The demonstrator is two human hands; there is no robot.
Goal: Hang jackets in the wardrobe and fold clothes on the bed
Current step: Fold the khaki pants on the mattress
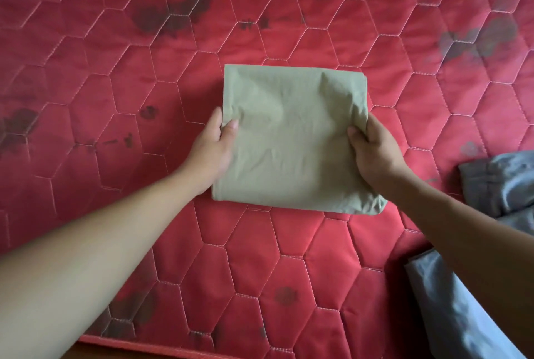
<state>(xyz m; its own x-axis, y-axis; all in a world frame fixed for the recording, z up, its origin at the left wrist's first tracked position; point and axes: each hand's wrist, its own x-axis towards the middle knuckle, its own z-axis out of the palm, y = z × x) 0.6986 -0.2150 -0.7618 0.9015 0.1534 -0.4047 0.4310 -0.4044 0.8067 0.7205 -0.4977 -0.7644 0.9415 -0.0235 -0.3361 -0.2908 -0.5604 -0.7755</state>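
A pale green garment [291, 139], folded into a neat rectangle, lies in the middle of the red quilted bed [115, 84]. My left hand [213, 147] grips its left edge, thumb on top and fingers underneath. Gripping the right edge is my right hand [372, 150], thumb on the cloth and fingers tucked under. Both arms reach in from the bottom of the view.
Grey-blue clothes [502, 182] lie crumpled at the right edge of the bed. Another pale blue garment [462, 309] lies at the lower right. The mattress's front edge [150, 348] runs along the bottom left. Dark stains mark the quilt.
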